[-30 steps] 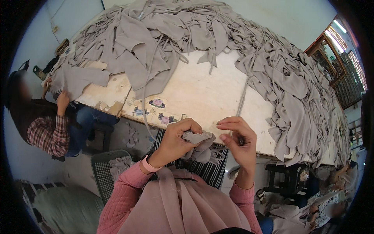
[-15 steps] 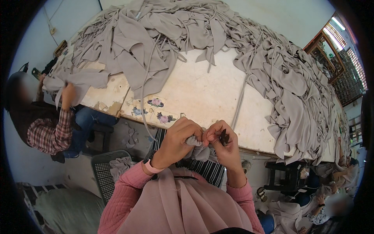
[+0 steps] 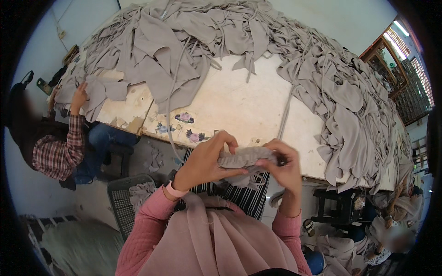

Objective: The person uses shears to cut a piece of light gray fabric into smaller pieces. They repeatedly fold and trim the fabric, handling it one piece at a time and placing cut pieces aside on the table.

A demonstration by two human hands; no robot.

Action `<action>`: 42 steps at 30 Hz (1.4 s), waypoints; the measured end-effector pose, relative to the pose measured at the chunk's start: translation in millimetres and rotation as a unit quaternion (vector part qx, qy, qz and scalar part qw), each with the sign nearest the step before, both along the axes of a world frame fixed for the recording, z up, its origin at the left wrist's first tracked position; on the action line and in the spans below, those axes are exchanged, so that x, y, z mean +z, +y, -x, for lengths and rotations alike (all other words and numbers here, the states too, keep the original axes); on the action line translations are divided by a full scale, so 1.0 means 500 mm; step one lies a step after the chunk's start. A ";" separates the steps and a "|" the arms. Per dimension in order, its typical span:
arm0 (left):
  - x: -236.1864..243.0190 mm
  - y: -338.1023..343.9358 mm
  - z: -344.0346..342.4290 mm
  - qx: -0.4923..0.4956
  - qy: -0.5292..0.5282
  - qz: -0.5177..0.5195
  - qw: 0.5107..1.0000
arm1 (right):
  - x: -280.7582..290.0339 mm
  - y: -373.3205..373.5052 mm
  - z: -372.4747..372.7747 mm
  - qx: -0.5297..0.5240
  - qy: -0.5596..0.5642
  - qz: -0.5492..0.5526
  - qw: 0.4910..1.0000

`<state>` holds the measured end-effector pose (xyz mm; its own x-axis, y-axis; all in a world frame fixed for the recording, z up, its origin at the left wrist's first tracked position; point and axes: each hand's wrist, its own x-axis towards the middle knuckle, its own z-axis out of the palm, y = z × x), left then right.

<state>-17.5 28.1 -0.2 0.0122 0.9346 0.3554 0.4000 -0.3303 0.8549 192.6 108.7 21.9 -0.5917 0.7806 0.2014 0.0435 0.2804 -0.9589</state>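
Observation:
A taupe piece of cloth with a ruched, elastic-looking edge spans the gap between my hands, above my lap and just in front of the table edge. My left hand grips its left end, with the thumb above and fingers below. My right hand pinches the right end. Something dark shows among the right fingers, too hidden to make out. Loose fabric hangs under the band over a black-and-white striped cloth.
Heaped taupe cloth with long straps covers the far and right parts of the pale table. A green basket stands at lower left. Another person handles cloth at left; someone else sits at lower right near a black stool.
My hands have moved apart, the right one rightward, and the bunched cloth is now stretched out between them. The dark snips seen in my right hand are now mostly hidden.

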 end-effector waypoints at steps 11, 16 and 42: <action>-0.090 0.008 0.083 -0.106 -0.228 0.136 0.958 | 0.040 0.024 -0.130 -0.264 0.060 -0.068 0.960; -0.070 -0.011 0.084 -0.127 -0.446 0.196 0.864 | 0.017 0.026 -0.132 -0.233 0.075 0.012 0.970; 0.019 -0.024 0.002 -0.081 -0.262 0.186 0.944 | -0.019 -0.045 -0.013 -0.042 0.230 0.159 0.959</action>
<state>-18.6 16.3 9.3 0.0797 0.9968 0.0008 -0.1394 0.0103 0.9902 199.3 86.1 12.2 -0.4291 0.8872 0.1699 -0.3944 -0.0148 -0.9188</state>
